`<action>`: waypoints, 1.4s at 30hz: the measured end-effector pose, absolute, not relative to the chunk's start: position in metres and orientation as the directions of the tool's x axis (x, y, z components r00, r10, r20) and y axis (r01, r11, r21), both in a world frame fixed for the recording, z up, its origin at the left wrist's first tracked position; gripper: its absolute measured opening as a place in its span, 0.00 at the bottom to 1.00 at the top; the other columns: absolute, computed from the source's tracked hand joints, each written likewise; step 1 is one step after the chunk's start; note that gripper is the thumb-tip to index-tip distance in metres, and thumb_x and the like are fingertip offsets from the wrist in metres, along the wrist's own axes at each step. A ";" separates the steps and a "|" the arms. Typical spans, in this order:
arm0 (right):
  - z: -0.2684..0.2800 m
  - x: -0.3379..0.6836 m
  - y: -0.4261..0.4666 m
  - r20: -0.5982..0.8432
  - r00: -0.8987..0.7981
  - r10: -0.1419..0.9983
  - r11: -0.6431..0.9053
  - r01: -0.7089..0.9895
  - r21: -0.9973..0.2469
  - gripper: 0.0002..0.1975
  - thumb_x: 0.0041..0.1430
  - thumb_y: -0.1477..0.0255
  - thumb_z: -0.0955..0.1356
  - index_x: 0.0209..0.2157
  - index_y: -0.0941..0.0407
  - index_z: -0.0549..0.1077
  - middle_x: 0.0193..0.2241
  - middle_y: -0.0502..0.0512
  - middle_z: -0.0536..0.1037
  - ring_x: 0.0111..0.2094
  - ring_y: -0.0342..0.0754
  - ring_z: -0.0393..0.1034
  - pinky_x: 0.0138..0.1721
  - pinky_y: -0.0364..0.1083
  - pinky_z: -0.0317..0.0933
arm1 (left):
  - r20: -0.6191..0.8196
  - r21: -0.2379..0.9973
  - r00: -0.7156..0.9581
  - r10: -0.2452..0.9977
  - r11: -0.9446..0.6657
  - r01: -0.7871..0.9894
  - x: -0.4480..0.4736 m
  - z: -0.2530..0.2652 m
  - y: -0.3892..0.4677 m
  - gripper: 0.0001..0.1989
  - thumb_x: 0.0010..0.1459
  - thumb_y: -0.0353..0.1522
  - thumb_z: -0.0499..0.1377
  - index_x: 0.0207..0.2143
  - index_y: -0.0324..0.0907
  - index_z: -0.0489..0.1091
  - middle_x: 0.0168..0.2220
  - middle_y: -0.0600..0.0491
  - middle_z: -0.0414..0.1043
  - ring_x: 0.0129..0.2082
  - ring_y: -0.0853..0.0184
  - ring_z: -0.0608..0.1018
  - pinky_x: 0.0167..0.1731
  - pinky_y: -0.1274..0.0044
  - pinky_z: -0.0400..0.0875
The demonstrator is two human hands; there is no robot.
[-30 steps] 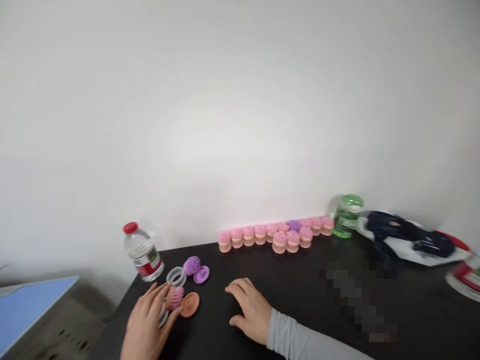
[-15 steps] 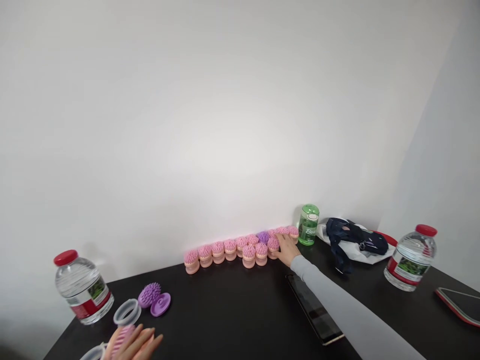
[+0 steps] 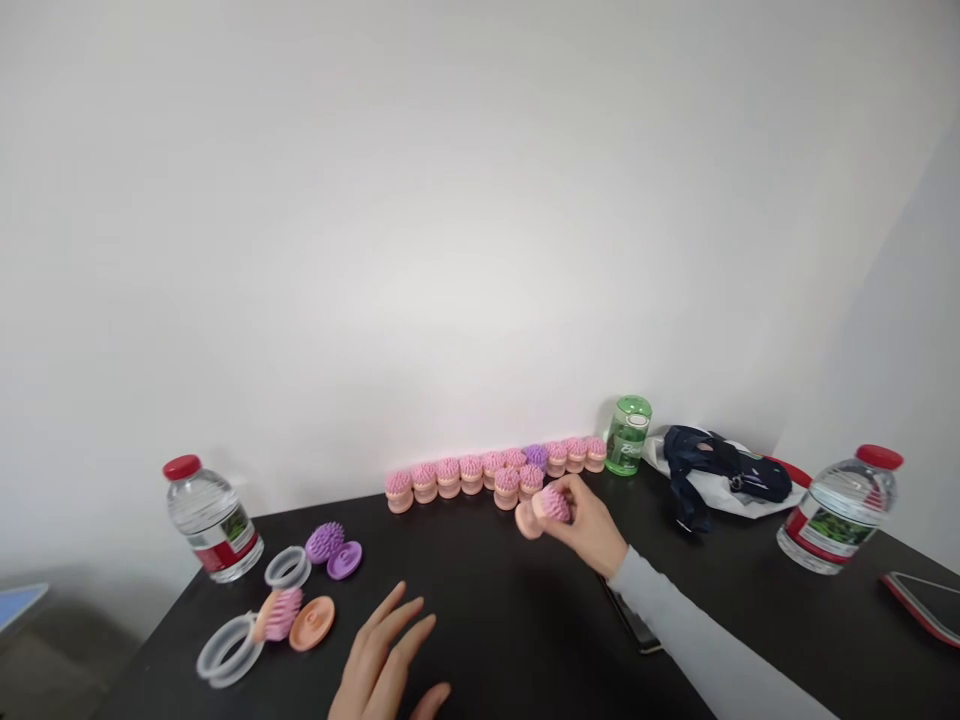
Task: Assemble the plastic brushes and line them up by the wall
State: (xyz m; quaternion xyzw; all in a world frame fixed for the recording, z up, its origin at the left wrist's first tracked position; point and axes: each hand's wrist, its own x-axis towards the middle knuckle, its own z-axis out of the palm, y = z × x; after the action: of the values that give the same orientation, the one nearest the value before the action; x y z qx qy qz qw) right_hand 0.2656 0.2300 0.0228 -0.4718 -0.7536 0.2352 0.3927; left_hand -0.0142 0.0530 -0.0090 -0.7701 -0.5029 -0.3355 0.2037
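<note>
My right hand (image 3: 592,520), arm outstretched at frame centre, pinches a pink brush (image 3: 546,508); my left hand (image 3: 390,665), bottom centre, hovers open-fingered, empty.

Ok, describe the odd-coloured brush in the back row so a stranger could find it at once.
Along the white wall, at the back edge of the black table, runs a row of brushes. Follow it rightwards towards the green bottle. The purple brush sits there, the only one in the row that is not pink.

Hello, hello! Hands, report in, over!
Right hand shut on pink brush, lifted near the brush row. Left hand open, empty, above the black table. Nothing in the way.
</note>
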 end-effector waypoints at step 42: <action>0.050 0.200 0.155 0.223 -0.662 0.715 0.469 0.218 -0.856 0.36 0.44 0.68 0.78 0.56 0.53 0.66 0.51 0.57 0.75 0.51 0.58 0.70 0.55 0.56 0.62 | 0.694 -0.063 0.350 0.629 -0.432 0.900 0.020 0.056 0.075 0.11 0.63 0.23 0.50 0.43 0.41 0.68 0.39 0.47 0.80 0.40 0.60 0.82 0.43 0.64 0.75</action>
State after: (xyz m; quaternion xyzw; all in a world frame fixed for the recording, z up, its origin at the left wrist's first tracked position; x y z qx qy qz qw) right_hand 0.2002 0.1546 0.0496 -0.2896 -0.8059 0.4264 0.2913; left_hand 0.0197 0.0750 0.0560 -0.7905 -0.4836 -0.3015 0.2242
